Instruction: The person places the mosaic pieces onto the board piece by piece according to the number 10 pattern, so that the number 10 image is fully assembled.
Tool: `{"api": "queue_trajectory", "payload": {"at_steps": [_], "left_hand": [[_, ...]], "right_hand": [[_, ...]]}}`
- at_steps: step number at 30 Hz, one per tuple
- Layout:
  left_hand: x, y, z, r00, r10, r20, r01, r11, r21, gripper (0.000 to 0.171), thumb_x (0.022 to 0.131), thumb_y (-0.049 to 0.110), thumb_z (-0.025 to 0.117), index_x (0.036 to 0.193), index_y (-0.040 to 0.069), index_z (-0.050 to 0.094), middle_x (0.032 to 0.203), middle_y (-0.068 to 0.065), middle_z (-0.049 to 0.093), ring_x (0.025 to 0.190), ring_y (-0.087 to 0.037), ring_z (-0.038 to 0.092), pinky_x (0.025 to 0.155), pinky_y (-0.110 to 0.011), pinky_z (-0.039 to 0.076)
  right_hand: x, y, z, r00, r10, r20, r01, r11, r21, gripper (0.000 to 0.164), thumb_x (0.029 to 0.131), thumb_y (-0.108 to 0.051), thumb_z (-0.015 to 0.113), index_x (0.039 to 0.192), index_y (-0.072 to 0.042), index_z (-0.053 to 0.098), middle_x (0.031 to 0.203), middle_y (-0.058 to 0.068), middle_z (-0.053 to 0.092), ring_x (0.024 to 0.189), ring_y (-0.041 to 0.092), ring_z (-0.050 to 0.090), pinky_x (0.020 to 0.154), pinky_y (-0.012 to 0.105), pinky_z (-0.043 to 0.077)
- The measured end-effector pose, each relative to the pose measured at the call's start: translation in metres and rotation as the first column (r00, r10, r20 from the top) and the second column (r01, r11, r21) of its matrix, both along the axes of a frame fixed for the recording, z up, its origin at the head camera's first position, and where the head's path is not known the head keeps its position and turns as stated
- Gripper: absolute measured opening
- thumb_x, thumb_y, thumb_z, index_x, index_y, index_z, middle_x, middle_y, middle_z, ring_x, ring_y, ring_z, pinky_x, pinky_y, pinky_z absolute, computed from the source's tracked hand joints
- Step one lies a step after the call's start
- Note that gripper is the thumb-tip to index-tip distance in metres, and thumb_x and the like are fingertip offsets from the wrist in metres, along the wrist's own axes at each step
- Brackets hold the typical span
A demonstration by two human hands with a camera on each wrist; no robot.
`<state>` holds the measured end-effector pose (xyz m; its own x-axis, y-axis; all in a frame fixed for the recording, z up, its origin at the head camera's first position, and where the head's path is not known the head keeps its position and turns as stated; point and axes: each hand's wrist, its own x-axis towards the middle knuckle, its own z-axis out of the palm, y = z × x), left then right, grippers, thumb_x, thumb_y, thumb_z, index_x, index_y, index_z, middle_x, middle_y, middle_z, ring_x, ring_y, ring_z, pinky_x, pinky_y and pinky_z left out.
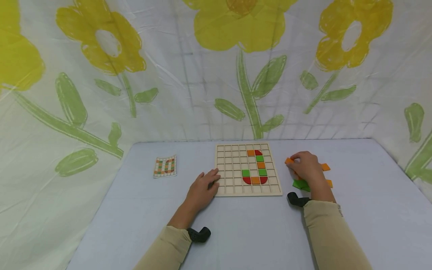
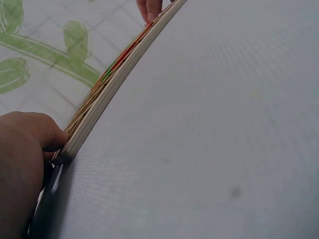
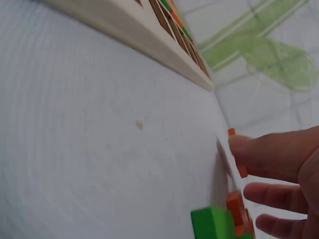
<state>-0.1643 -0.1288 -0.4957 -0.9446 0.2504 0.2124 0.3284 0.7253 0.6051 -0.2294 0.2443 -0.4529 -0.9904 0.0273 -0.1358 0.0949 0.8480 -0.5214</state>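
Note:
Between the thumb and fingers of my right hand (image 1: 306, 167) an orange square tile (image 1: 289, 160) is pinched, right of the board. In the right wrist view that orange tile (image 3: 241, 171) stands on edge behind the thumb. Loose green tiles (image 1: 300, 184) and orange tiles (image 1: 325, 167) lie under and around this hand, some hidden by it. My left hand (image 1: 201, 189) rests with relaxed fingers on the left edge of a wooden grid board (image 1: 229, 190). Red, orange and green tiles form a J-like hook on the board's right half, including a green tile (image 1: 245, 173).
A small pattern card (image 1: 165, 167) with a coloured grid lies at the left on the white table (image 1: 249, 232). Behind the table hangs a white cloth (image 1: 162, 97) with painted yellow flowers. Dark wrist cameras (image 1: 199, 234) stick out from both sleeves.

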Motion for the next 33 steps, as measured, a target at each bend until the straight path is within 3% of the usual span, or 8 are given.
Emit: {"api": "queue_trajectory", "payload": {"at_steps": [5, 9, 15, 19, 26, 33], "left_hand": [[0.000, -0.001, 0.000, 1.000, 0.004, -0.006, -0.004, 1.000, -0.002, 0.035, 0.098, 0.020, 0.058, 0.131, 0.010, 0.064, 0.148, 0.000, 0.051, 0.138, -0.018, 0.047, 0.122, -0.041, 0.027], [0.000, -0.001, 0.001, 1.000, 0.009, -0.001, -0.009, 1.000, 0.004, 0.034, 0.098, 0.020, 0.059, 0.130, 0.010, 0.065, 0.147, 0.000, 0.052, 0.138, -0.018, 0.047, 0.122, -0.041, 0.027], [0.002, -0.001, 0.002, 1.000, -0.016, 0.024, 0.016, 1.000, -0.001, 0.035, 0.099, 0.021, 0.057, 0.132, 0.009, 0.064, 0.148, -0.001, 0.050, 0.139, -0.020, 0.046, 0.122, -0.043, 0.027], [0.001, -0.001, 0.002, 1.000, -0.012, 0.012, 0.012, 1.000, 0.001, 0.035, 0.099, 0.021, 0.058, 0.131, 0.009, 0.064, 0.148, 0.000, 0.051, 0.138, -0.019, 0.046, 0.122, -0.042, 0.028], [0.001, 0.001, 0.001, 0.999, -0.034, -0.001, 0.034, 0.999, 0.009, 0.034, 0.099, 0.020, 0.057, 0.130, 0.009, 0.065, 0.148, -0.001, 0.051, 0.138, -0.020, 0.047, 0.121, -0.042, 0.029], [0.001, -0.001, 0.001, 1.000, -0.018, -0.012, 0.018, 1.000, -0.012, 0.033, 0.099, 0.021, 0.057, 0.129, 0.010, 0.065, 0.148, -0.001, 0.051, 0.137, -0.019, 0.048, 0.121, -0.042, 0.029]], "right_hand": [[-0.004, -0.015, 0.005, 0.999, 0.033, -0.018, -0.035, 0.996, -0.080, 0.043, 0.097, -0.028, 0.060, 0.128, 0.001, 0.059, 0.143, 0.028, 0.044, 0.133, 0.047, 0.036, 0.112, 0.063, 0.034], [-0.007, -0.037, 0.007, 0.989, 0.129, -0.075, -0.138, 0.984, -0.114, 0.040, 0.097, -0.025, 0.061, 0.127, 0.001, 0.060, 0.141, 0.026, 0.048, 0.134, 0.045, 0.038, 0.112, 0.062, 0.033], [-0.008, -0.072, 0.005, 0.943, 0.304, -0.137, -0.318, 0.943, -0.101, 0.034, 0.094, -0.023, 0.067, 0.121, -0.002, 0.066, 0.135, 0.022, 0.055, 0.129, 0.042, 0.046, 0.108, 0.059, 0.041], [-0.011, -0.091, 0.005, 0.914, 0.379, -0.144, -0.393, 0.916, -0.086, 0.033, 0.093, -0.021, 0.069, 0.121, -0.003, 0.068, 0.134, 0.021, 0.055, 0.127, 0.042, 0.048, 0.106, 0.057, 0.044], [-0.012, -0.111, 0.006, 0.899, 0.424, -0.109, -0.429, 0.903, -0.028, 0.032, 0.093, -0.020, 0.068, 0.120, -0.002, 0.069, 0.133, 0.021, 0.056, 0.128, 0.041, 0.047, 0.105, 0.055, 0.045], [-0.013, -0.123, 0.002, 0.866, 0.475, -0.159, -0.467, 0.880, 0.085, 0.027, 0.092, -0.020, 0.069, 0.114, -0.005, 0.073, 0.122, 0.018, 0.061, 0.118, 0.038, 0.053, 0.099, 0.051, 0.049]]}}
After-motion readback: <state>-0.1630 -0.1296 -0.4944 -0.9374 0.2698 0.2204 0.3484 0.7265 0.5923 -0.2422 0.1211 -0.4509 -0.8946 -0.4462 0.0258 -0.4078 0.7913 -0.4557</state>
